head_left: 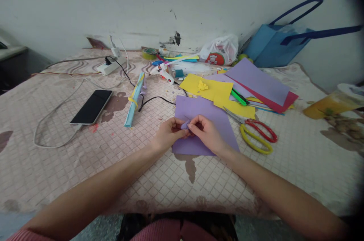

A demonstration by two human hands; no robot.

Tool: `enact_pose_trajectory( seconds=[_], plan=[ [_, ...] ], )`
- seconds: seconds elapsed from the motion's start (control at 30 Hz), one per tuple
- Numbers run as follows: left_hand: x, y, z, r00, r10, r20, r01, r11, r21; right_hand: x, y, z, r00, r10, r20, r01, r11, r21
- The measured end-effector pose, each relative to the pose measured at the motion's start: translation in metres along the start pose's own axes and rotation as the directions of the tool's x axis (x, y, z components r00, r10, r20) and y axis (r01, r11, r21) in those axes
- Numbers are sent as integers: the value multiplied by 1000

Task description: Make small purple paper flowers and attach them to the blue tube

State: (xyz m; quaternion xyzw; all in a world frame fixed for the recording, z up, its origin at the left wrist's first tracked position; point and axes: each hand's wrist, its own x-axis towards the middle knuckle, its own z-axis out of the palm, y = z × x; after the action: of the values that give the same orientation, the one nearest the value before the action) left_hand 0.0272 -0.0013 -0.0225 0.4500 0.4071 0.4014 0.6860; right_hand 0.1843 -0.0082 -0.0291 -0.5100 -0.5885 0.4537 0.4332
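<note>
A small purple paper piece (pixel 185 124) is pinched between the fingertips of my left hand (pixel 173 132) and my right hand (pixel 203 129). Both hands are closed and nearly touch each other above a large purple sheet (pixel 206 107). The piece's exact shape is partly hidden by my fingers. Scissors (pixel 251 129) with one red and one yellow handle lie right of the sheet. Behind it are yellow sheets (pixel 222 87) with a crumpled yellow paper piece (pixel 203 85) on top. A blue paper roll (pixel 134 100) with a yellow strip around it lies to the left.
At the left lie a phone (pixel 92 107) with its cable and a power strip (pixel 111 66). A glue gun (pixel 163 72), green cutter (pixel 239 97), purple and red sheets (pixel 260 78), plastic bag (pixel 220 50), blue bag (pixel 275 46) and cup (pixel 332 102) stand or lie farther back and right.
</note>
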Motion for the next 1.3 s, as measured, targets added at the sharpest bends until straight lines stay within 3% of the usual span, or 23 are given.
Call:
enact_pose_trajectory(
  seconds=[0.5,0.77,0.93,1.07,1.3],
  plan=[
    [-1,0,5,998,8,-60,-6,1000,22,1,2,3,1000,-7,15,5,986,166],
    [1,-1,5,998,-13,-63,17,998,64,2,1,0,997,73,36,-81,949,305],
    [1,1,5,996,2,-86,4,998,66,1,-8,-5,985,97,142,-123,973,195],
    [-1,0,5,996,57,-65,-52,995,80,-1,-14,-4,985,84,152,-96,993,71],
    [-3,-1,3,999,47,5,-47,997,66,1,-9,-4,979,60,197,-91,984,152]
  ],
)
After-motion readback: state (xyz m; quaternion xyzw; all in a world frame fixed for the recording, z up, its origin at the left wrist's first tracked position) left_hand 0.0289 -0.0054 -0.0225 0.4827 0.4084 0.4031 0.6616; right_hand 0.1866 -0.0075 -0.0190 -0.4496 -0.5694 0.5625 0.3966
